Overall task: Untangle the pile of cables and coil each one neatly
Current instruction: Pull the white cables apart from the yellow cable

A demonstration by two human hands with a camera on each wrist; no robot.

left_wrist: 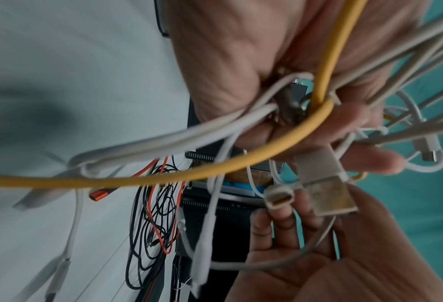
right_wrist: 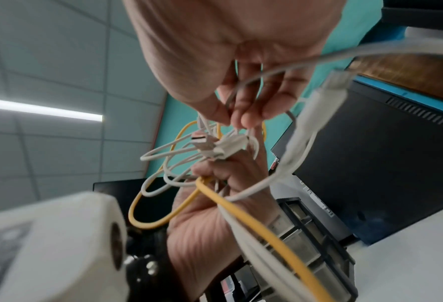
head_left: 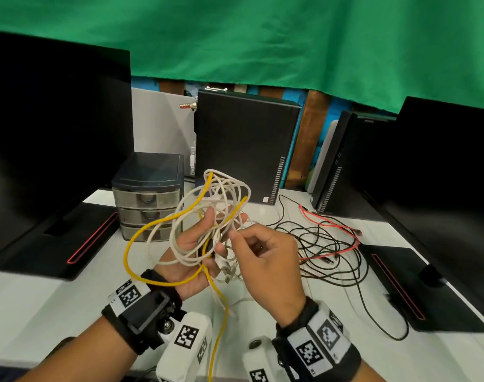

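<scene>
Several white cables and a yellow cable fill the clasping left hand; untangling has begun; right hand pinches one white strand, needing a gentle draw free.

White desk with the items resting directly on it. At the back stand a black computer tower and, to its right, a second black tower. Left of centre sits a small drawer unit (three clear drawers, dark top). Two black monitor bases lie flat, one at the left and one at the right, each marked with a red line. Between the towers and the right base lies a loose tangle of black cables with a red cable running through it.
</scene>
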